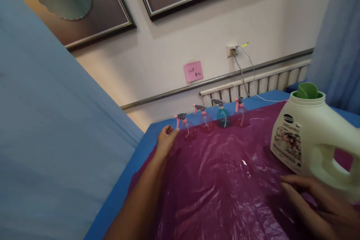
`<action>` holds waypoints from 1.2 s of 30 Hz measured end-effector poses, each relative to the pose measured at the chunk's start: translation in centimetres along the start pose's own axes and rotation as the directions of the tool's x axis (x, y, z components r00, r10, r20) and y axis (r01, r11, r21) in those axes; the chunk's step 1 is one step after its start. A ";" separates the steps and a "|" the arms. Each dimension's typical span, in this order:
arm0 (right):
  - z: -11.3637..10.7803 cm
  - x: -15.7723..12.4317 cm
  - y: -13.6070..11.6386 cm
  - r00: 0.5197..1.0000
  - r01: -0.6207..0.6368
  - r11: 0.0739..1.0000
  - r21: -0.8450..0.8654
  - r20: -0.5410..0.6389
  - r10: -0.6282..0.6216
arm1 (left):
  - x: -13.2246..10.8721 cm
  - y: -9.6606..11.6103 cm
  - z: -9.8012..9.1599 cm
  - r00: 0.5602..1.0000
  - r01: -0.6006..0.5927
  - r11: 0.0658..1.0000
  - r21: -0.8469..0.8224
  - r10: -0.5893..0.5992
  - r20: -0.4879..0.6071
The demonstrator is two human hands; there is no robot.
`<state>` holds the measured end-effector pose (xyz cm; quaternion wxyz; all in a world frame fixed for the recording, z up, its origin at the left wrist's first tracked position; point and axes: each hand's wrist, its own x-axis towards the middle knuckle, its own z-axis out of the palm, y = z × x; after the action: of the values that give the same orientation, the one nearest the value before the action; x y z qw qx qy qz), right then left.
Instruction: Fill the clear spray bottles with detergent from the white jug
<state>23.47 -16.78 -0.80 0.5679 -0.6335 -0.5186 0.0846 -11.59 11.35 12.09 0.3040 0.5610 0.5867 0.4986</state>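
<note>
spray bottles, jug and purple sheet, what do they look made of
Spray bottles: probably glossy, transparent plastic; inner tubes show through. Jug: likely rigid plastic, opaque with a soft sheen, its handle moulded in. Sheet: thin, shiny film, probably plastic, from its creases and bright glints.

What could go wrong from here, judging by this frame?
The left hand is right by the leftmost spray bottle; a careless nudge might tip it toward the next bottle.
The jug has no cap over its mouth, so if the right hand knocked it, any contents could spill.
The purple sheet is wrinkled, so things might catch.
</note>
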 end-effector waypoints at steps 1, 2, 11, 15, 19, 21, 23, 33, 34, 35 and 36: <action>0.8 0.0 0.1 0.997 0.030 0.999 0.018 0.066 -0.031 | 1.2 0.1 1.1 1.000 -0.002 1.000 -0.008 0.002 -0.009; 1.4 0.0 0.2 0.991 0.052 0.998 0.034 0.121 -0.055 | 2.3 0.0 2.0 1.000 -0.004 1.000 -0.016 0.003 -0.014; 2.0 0.3 -0.7 0.967 0.112 0.991 0.079 0.222 -0.127 | 6.0 0.1 6.1 0.999 -0.048 0.999 -0.015 0.048 -0.021; 2.1 0.3 -0.8 0.966 0.095 0.993 0.069 0.233 -0.109 | 5.5 0.5 6.3 0.999 -0.050 0.999 0.011 0.050 -0.018; 2.2 -0.1 0.1 0.969 0.064 0.997 0.037 0.237 -0.071 | 2.4 1.4 5.8 0.994 -0.070 0.997 0.019 0.068 0.082; 2.2 -0.3 0.4 0.968 0.044 0.999 0.026 0.248 -0.049 | -0.4 2.2 5.5 0.979 -0.079 0.997 0.012 0.075 0.192; 2.1 -0.4 0.6 0.965 0.027 0.999 0.027 0.261 -0.033 | -3.7 3.0 5.3 0.942 -0.097 0.995 -0.020 0.098 0.321; 2.0 -0.2 0.9 0.931 0.033 0.999 0.022 0.362 -0.039 | -11.5 1.7 6.8 0.844 -0.072 0.979 -0.193 0.163 0.511; 2.0 -0.1 0.7 0.926 0.028 0.999 0.022 0.376 -0.034 | -11.5 1.6 6.6 0.841 -0.077 0.974 -0.212 0.178 0.510; 1.9 0.0 0.4 0.917 0.025 0.999 0.021 0.397 -0.031 | -11.5 1.6 6.3 0.843 -0.087 0.971 -0.223 0.191 0.504; 1.7 0.2 0.1 0.903 0.026 1.000 0.017 0.429 -0.031 | -11.5 1.6 5.8 0.851 -0.100 0.971 -0.219 0.198 0.486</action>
<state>22.45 -15.54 -1.31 0.4448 -0.5886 -0.6395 0.2162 -3.55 1.49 9.44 0.4578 0.6850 0.3923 0.4090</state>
